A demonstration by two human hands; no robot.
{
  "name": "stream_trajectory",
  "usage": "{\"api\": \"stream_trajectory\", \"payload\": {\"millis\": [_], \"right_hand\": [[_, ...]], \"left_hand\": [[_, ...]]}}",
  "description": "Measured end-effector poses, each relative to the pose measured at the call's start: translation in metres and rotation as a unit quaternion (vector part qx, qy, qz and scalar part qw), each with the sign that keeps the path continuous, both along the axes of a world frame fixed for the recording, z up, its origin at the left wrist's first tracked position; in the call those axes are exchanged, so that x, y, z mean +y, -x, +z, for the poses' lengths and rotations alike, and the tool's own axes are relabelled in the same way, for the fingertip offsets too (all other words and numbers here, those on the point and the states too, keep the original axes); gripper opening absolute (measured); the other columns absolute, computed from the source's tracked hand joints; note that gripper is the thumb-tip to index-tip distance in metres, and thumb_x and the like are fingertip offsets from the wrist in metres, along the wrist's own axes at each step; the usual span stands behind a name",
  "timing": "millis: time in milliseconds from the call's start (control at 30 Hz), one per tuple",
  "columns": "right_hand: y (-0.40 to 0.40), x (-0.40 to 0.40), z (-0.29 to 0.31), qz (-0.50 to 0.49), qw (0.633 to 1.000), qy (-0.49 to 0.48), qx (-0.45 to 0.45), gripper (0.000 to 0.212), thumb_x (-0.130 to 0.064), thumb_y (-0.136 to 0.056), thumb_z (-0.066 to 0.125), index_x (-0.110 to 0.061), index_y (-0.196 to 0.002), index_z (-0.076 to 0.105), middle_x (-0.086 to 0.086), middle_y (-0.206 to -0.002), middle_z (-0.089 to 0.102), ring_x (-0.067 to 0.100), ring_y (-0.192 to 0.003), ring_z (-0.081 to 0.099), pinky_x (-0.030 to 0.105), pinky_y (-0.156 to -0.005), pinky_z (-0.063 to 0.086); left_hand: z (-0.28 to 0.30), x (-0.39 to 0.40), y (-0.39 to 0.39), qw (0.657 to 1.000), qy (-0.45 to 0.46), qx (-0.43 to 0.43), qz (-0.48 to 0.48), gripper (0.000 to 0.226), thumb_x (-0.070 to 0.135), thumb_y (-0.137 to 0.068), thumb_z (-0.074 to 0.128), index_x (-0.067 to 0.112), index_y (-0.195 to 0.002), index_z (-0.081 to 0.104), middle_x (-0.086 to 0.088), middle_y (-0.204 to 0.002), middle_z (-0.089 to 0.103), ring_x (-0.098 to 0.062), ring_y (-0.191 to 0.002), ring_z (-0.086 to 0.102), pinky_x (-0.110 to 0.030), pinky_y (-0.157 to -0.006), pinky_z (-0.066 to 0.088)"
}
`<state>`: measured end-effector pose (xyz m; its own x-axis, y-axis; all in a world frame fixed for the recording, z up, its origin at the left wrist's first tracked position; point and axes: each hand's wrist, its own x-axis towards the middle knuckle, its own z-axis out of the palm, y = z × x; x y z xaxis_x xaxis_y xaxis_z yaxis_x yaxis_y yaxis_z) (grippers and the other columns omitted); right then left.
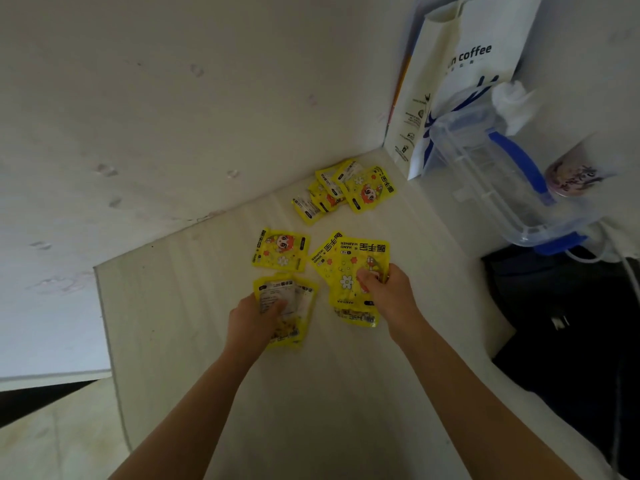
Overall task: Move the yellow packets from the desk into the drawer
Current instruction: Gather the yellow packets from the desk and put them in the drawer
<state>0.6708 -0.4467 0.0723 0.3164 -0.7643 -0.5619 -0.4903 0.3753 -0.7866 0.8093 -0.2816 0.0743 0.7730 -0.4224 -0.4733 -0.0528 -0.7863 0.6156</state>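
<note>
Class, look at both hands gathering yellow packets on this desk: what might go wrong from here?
1. Each hand, left hand and right hand, grips several overlapping packets; some could slip out.
2. The far pile and the single packet lie untouched and could be forgotten.
3. No drawer is in view, so the carry may be awkward.

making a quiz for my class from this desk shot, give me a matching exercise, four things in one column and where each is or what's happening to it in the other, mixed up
Things
1. lone yellow packet
2. heap of yellow packets
3. white paper bag
4. clear container with blue handle

Place or state
A. stands against the wall at the desk's far right corner
B. lies flat by itself, just beyond the left hand
C. piled near the far wall, untouched by either hand
D. sits in front of the bag, on the right side

Pairs: 1-B, 2-C, 3-A, 4-D
</note>
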Motion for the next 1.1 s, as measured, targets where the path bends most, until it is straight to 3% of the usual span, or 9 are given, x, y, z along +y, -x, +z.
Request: {"api": "stream_trajectory", "payload": {"millis": [200, 433, 767, 867, 1000, 1100], "right_hand": [[0.031, 0.042, 0.022, -0.023, 0.999, -0.016, -0.019, 0.023, -0.027, -0.089, 0.064, -0.014, -0.107, 0.061, 0.004, -0.100, 0.068, 0.019, -0.090, 0.066, 0.031, -0.073, 0.052], [0.065, 0.105, 0.033, -0.079, 0.996, -0.037, -0.035, 0.014, -0.022, -0.090, 0.064, -0.015, -0.101, 0.061, 0.000, -0.089, 0.068, 0.011, -0.077, 0.065, 0.023, -0.061, 0.050], [0.097, 0.230, 0.031, -0.240, 0.970, -0.033, -0.026, 0.008, -0.019, -0.089, 0.064, -0.016, -0.096, 0.062, 0.002, -0.086, 0.067, 0.015, -0.077, 0.065, 0.032, -0.070, 0.055], [0.109, 0.271, 0.032, -0.283, 0.959, -0.029, -0.023, 0.004, -0.018, -0.088, 0.064, -0.016, -0.091, 0.062, 0.003, -0.083, 0.066, 0.017, -0.075, 0.064, 0.032, -0.067, 0.056], [0.134, 0.317, 0.036, -0.351, 0.936, -0.025, -0.009, 0.007, -0.021, -0.087, 0.066, -0.020, -0.084, 0.059, 0.006, -0.086, 0.068, 0.023, -0.083, 0.067, 0.039, -0.075, 0.058], [0.160, 0.355, 0.041, -0.408, 0.912, -0.029, -0.024, 0.005, -0.019, -0.088, 0.065, -0.016, -0.092, 0.063, 0.005, -0.086, 0.069, 0.020, -0.079, 0.067, 0.031, -0.067, 0.056]], "left_hand": [[0.011, 0.020, 0.022, 0.996, 0.046, 0.047, 0.055, 0.027, 0.031, -0.086, 0.065, 0.011, -0.103, 0.070, -0.009, -0.091, 0.072, -0.029, -0.086, 0.068, -0.047, -0.082, 0.056], [0.017, 0.050, 0.047, 0.992, 0.086, 0.089, 0.039, 0.009, 0.026, -0.088, 0.063, 0.022, -0.095, 0.067, -0.004, -0.088, 0.071, -0.024, -0.084, 0.069, -0.045, -0.081, 0.056], [0.008, 0.121, 0.061, 0.980, 0.083, 0.124, -0.130, 0.014, 0.021, -0.086, 0.065, 0.018, -0.100, 0.069, -0.001, -0.091, 0.071, -0.022, -0.086, 0.068, -0.046, -0.083, 0.056], [0.012, 0.142, 0.070, 0.969, 0.093, 0.131, -0.188, 0.015, 0.020, -0.086, 0.067, 0.017, -0.100, 0.070, -0.001, -0.092, 0.072, -0.022, -0.086, 0.069, -0.043, -0.082, 0.056], [0.020, 0.162, 0.092, 0.951, 0.098, 0.143, -0.256, 0.016, 0.021, -0.086, 0.068, 0.016, -0.101, 0.070, -0.002, -0.095, 0.072, -0.022, -0.088, 0.068, -0.037, -0.081, 0.054], [0.025, 0.174, 0.120, 0.932, 0.099, 0.148, -0.315, 0.019, 0.019, -0.086, 0.068, 0.014, -0.104, 0.069, -0.003, -0.097, 0.071, -0.022, -0.090, 0.067, -0.036, -0.084, 0.052]]}}
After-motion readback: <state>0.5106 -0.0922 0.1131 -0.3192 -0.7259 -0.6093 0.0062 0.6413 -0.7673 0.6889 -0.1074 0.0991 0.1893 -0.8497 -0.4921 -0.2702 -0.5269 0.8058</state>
